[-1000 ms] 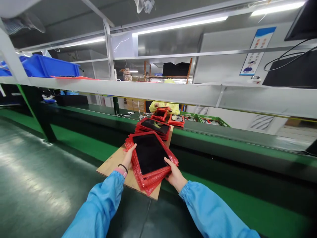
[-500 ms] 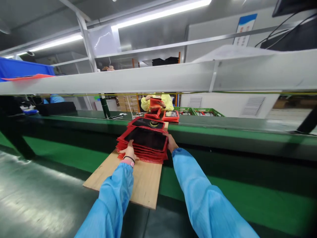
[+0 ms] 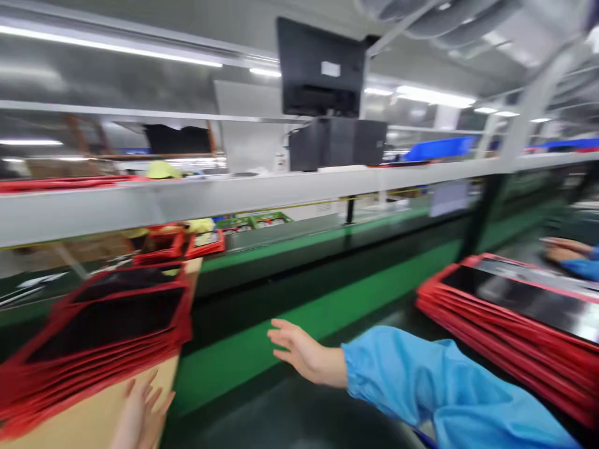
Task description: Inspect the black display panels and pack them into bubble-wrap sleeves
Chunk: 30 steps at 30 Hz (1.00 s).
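Observation:
My left hand is blurred at the bottom left, fingers apart, above the wooden board and just in front of a stack of red-edged flat pieces with dark panels. I see nothing in it, and I cannot tell whether it touches the board. My right hand reaches out in mid-air with its fingers spread, holding nothing. To its right lies a second stack of red-edged pieces with a glossy black top, apart from the hand.
Across the view runs a green-edged bench beneath a white shelf beam. Another person's hand is by the right stack. Green crates stand behind the bench, and a monitor sits above the beam.
My view has swung to the right, bringing the second stack in. Both hands have come off the stack on the board; my right hand has moved away from it to the right.

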Each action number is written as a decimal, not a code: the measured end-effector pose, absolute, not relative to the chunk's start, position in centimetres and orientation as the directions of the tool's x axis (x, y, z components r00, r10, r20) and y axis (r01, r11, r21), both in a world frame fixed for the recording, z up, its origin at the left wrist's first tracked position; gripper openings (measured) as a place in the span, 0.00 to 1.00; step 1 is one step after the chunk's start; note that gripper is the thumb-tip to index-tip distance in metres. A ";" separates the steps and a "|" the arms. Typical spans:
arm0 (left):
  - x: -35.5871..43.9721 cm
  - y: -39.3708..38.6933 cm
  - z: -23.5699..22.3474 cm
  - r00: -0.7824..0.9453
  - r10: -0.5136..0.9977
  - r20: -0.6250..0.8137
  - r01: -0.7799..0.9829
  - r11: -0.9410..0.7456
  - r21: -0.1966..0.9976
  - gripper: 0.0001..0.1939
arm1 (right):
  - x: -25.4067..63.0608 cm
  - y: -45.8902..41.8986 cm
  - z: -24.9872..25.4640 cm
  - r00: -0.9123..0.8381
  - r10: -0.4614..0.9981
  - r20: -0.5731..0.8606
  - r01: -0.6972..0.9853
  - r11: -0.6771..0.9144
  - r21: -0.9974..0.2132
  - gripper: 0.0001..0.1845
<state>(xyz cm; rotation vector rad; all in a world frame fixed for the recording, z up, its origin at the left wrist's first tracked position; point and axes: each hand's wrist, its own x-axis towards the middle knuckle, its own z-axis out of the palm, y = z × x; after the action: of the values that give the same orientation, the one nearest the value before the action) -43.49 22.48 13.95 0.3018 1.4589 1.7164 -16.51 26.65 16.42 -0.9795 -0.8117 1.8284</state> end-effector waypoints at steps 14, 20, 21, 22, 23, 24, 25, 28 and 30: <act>3.2 17.3 17.7 0.507 0.751 -0.423 -0.377 0.634 0.675 0.07 | 31.9 5.5 17.9 0.572 0.807 -0.146 -0.411 0.128 -0.903 0.08; 15.0 18.4 17.8 0.582 0.669 -0.462 -0.313 0.709 0.632 0.15 | 36.4 8.6 18.2 0.478 0.839 -0.260 -0.416 -0.044 -0.908 0.06; 15.7 18.7 17.8 0.576 0.677 -0.458 -0.321 0.703 0.635 0.15 | 36.5 9.2 18.2 0.446 0.846 -0.293 -0.427 -0.087 -0.900 0.08; 16.3 18.9 17.9 0.572 0.684 -0.453 -0.329 0.697 0.637 0.16 | 36.6 9.8 18.2 0.419 0.849 -0.323 -0.437 -0.123 -0.891 0.10; 16.7 19.1 17.9 0.571 0.687 -0.448 -0.332 0.693 0.640 0.16 | 36.8 10.3 18.2 0.398 0.849 -0.347 -0.447 -0.151 -0.882 0.12; 16.9 19.2 18.0 0.575 0.687 -0.446 -0.331 0.693 0.641 0.16 | 36.9 10.8 18.2 0.383 0.848 -0.365 -0.454 -0.171 -0.875 0.13; 17.1 19.3 18.0 0.579 0.682 -0.447 -0.325 0.695 0.641 0.16 | 37.1 11.2 18.3 0.376 0.846 -0.378 -0.457 -0.185 -0.870 0.14; 17.3 19.3 18.0 0.585 0.660 -0.471 -0.291 0.713 0.637 0.16 | 37.6 12.4 18.4 0.384 0.832 -0.400 -0.450 -0.210 -0.868 0.15; 17.4 19.3 18.0 0.578 0.647 -0.497 -0.269 0.726 0.633 0.16 | 37.7 13.0 18.5 0.421 0.818 -0.392 -0.442 -0.193 -0.876 0.16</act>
<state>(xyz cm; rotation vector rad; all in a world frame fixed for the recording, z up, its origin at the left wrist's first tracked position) 17.42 19.27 18.01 0.5354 0.7835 0.5666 37.72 13.00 18.49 -1.3304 -0.3754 1.1823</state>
